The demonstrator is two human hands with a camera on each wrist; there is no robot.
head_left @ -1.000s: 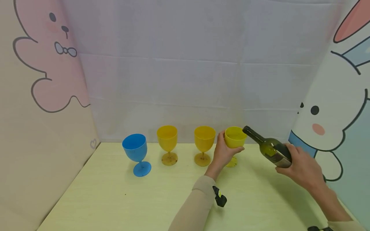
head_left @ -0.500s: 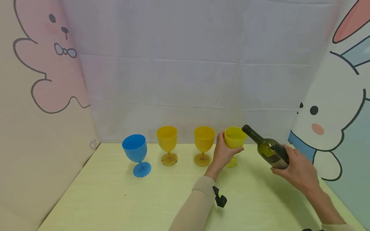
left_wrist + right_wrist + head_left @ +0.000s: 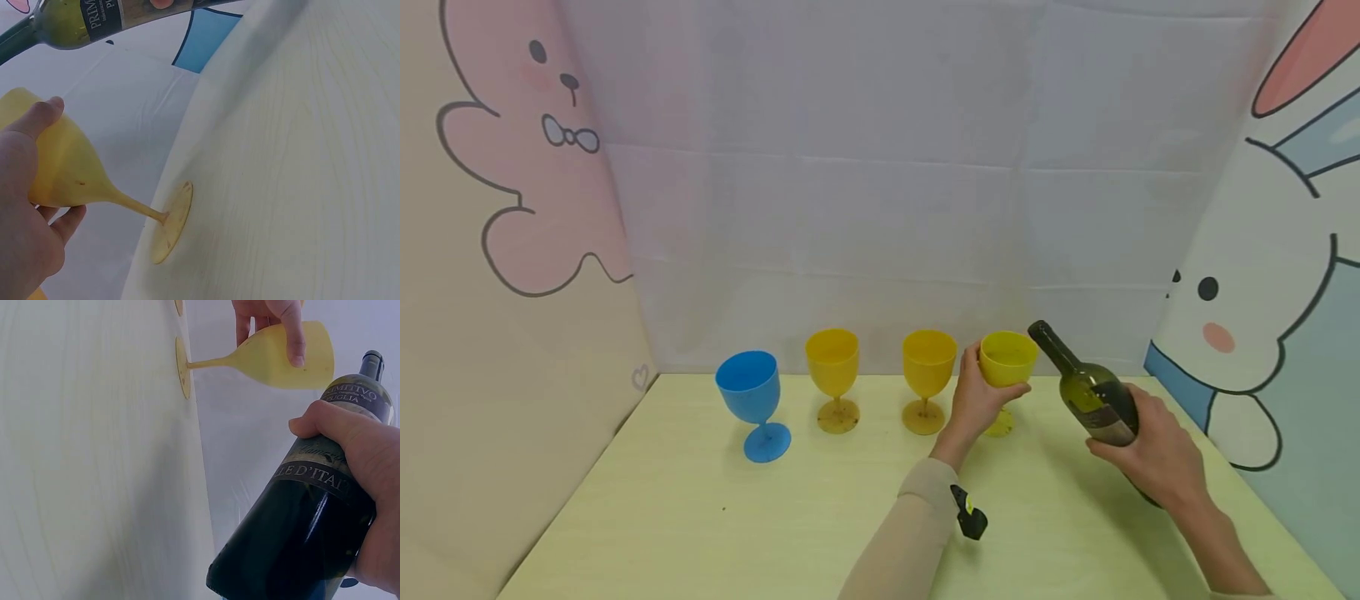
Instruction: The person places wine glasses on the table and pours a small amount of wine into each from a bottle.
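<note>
My left hand (image 3: 976, 398) grips the bowl of the rightmost yellow goblet (image 3: 1009, 360), thumb on one side and fingers on the other. In the left wrist view the foot of this goblet (image 3: 172, 224) stands on the table. My right hand (image 3: 1161, 448) holds a dark green wine bottle (image 3: 1093, 400) round its body. The bottle leans to the left, its mouth higher than its base and right beside the goblet's rim. A dark label with pale lettering (image 3: 312, 478) shows in the right wrist view. The bottle's lower end is partly hidden behind my right hand in the head view.
Two more yellow goblets, one near my left hand (image 3: 928, 367) and one farther left (image 3: 832, 367), stand in the row. A blue goblet (image 3: 751, 392) is at the left end. A white cloth (image 3: 865, 208) hangs behind the pale table (image 3: 700, 533).
My right hand has moved left and a little down, tipping the bottle more upright while its mouth stays near the goblet's rim. The left hand keeps its hold on the goblet.
</note>
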